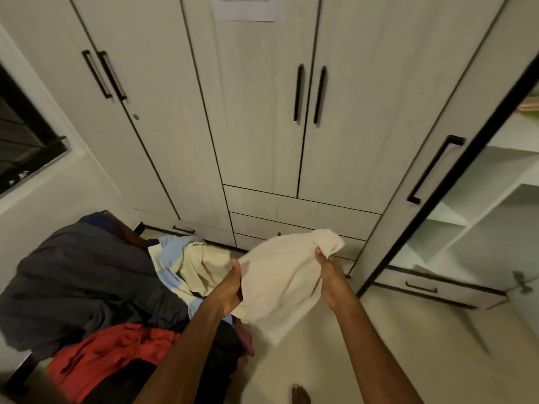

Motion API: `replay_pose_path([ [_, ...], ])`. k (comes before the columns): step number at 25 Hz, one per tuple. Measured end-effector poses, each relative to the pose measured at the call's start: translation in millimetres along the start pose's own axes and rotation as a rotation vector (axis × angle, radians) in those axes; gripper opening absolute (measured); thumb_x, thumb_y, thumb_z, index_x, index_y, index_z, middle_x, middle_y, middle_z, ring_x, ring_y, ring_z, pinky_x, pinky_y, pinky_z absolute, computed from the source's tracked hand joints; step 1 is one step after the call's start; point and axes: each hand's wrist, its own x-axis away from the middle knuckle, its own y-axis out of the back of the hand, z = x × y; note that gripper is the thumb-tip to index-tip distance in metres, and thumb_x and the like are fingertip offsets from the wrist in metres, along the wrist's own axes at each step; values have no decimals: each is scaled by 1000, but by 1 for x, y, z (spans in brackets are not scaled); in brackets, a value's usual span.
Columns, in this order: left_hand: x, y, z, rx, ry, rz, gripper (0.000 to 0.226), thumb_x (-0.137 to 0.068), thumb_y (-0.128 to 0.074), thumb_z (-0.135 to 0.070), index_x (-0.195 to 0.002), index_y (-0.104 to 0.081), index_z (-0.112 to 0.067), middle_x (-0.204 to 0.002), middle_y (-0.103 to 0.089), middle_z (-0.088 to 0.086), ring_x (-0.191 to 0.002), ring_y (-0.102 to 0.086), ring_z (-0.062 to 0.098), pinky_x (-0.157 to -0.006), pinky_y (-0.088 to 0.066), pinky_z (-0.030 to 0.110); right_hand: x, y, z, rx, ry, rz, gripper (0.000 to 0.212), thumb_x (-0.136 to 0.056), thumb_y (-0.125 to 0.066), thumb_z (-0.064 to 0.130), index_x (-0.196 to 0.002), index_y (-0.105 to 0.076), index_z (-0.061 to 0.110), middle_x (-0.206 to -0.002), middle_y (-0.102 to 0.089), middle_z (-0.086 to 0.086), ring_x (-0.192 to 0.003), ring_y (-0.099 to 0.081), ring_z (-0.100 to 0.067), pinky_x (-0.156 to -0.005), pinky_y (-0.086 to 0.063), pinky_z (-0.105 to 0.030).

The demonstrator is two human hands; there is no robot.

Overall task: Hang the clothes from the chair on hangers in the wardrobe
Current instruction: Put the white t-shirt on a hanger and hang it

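Note:
I hold a cream garment [280, 284] up in front of me with both hands. My left hand [232, 290] grips its left edge and my right hand [329, 275] pinches its upper right corner. To the left, a chair [122, 225] is almost hidden under a pile of clothes: a dark grey jacket [78, 275], a blue and cream striped top [186, 266] and a red garment [113, 354]. The white wardrobe [262, 126] stands straight ahead with its middle doors closed.
At the right an open wardrobe door [431, 170] swings out toward me, showing white shelves [481, 205] and a low drawer [437, 290]. A dark window [23, 135] is set in the left wall. Pale floor [408, 345] spreads below the shelves.

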Motion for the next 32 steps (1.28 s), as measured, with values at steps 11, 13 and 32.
replay_pose_path([
  [11, -2, -132, 52, -495, 243, 228, 118, -71, -18, -99, -125, -70, -8, -113, -75, 16, -101, -73, 31, -102, -52, 55, 66, 129, 31, -433, 45, -8, 41, -98, -56, 16, -137, -57, 2, -134, -64, -20, -124, -61, -35, -106, -46, -48],
  [13, -9, -156, 67, -568, 276, 322, 115, -70, -21, -100, -120, -73, -10, -110, -76, 14, -104, -73, 33, -92, -59, 53, 75, 151, 35, -456, 53, -26, 40, -99, -52, 10, -137, -56, -1, -133, -64, -21, -119, -64, -35, -105, -46, -48],
  [32, -19, -465, 107, 226, 98, 261, 26, -82, -45, -8, -94, -67, -3, -97, -68, 20, -87, -68, 36, -87, -54, 43, 124, 446, 41, -177, 315, -14, 56, -52, -74, 1, -107, -80, 13, -113, -75, -16, -109, -70, -31, -87, -59, -36],
])
